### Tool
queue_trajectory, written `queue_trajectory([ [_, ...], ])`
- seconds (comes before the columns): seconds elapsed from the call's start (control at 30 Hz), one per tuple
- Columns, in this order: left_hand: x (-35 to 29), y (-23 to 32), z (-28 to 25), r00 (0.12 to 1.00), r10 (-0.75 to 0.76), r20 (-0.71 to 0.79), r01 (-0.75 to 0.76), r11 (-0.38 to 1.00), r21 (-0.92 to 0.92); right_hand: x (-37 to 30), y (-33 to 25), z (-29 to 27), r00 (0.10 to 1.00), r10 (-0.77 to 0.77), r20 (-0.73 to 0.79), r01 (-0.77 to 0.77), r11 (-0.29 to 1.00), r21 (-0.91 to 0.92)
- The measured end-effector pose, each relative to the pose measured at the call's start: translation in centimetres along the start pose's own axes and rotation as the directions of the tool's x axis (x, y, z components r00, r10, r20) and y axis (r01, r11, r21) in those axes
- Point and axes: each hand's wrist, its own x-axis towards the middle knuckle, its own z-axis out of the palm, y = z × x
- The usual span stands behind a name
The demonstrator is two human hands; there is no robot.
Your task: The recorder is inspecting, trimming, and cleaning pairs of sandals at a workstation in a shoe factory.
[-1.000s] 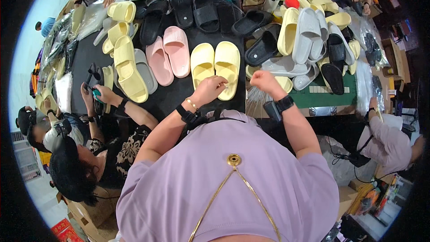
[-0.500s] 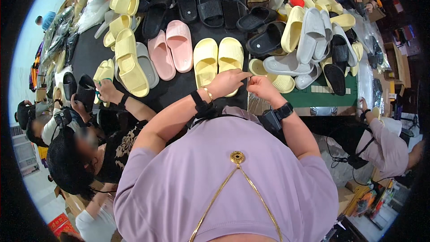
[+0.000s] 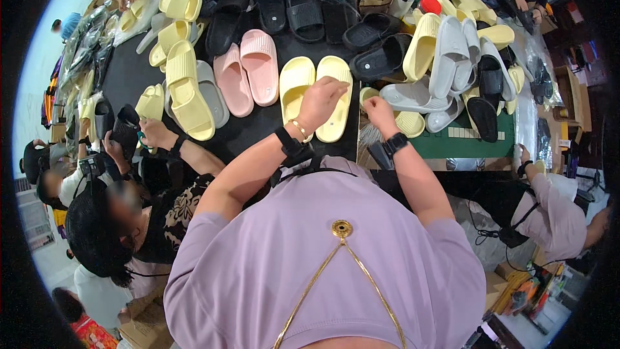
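A pair of pale yellow slides lies side by side in front of me, the left slide (image 3: 296,77) and the right slide (image 3: 332,126). My left hand (image 3: 321,106) is over the pair, covering the right slide's strap, its fingers curled together. Whatever its fingertips hold, if anything, is too small to make out. To the right, my right hand (image 3: 380,116) is closed in a pinch beside another yellow slide (image 3: 409,124). Its fingertips also hide what may be in them. Thin pale strands (image 3: 369,134) lie on the table edge just below it.
Pink slides (image 3: 258,58) and stacked yellow slides (image 3: 187,94) lie to the left. Black slides (image 3: 303,10) stand behind, and grey slides (image 3: 450,45) are piled at right over a green mat (image 3: 452,148). A co-worker's hand (image 3: 158,132) works close at left.
My hands, which met right of the yellow pair, have parted. The left has moved up and back over the right slide; the right has shifted slightly right and up.
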Motion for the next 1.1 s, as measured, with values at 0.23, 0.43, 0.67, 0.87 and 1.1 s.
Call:
queue_trajectory([
  [0.23, 0.3, -0.3, -0.7, 0.997, -0.082, -0.010, 0.082, 0.996, -0.026, 1.8, 9.5, 7.2, 0.919, 0.103, 0.381, 0.109, 0.862, -0.495],
  [0.43, -0.4, -0.8, -0.4, 0.990, -0.141, 0.013, 0.141, 0.990, -0.024, 3.8, 16.5, 11.4, 0.838, -0.170, 0.518, 0.485, 0.666, -0.567],
  [0.67, 0.7, -1.5, 1.0, 0.994, -0.095, 0.059, 0.097, 0.994, -0.043, 5.1, 20.5, 13.7, 0.972, -0.028, 0.232, 0.141, 0.862, -0.488],
  [0.87, 0.6, -1.9, 1.0, 0.994, -0.092, 0.051, 0.092, 0.996, -0.007, 1.4, 12.0, 9.6, 0.976, 0.217, 0.031, -0.217, 0.976, 0.004],
  [1.1, 1.3, -2.2, 0.6, 0.995, -0.096, -0.001, 0.096, 0.994, 0.045, -4.7, 5.6, 3.6, 0.893, 0.366, 0.261, -0.448, 0.769, 0.456],
])
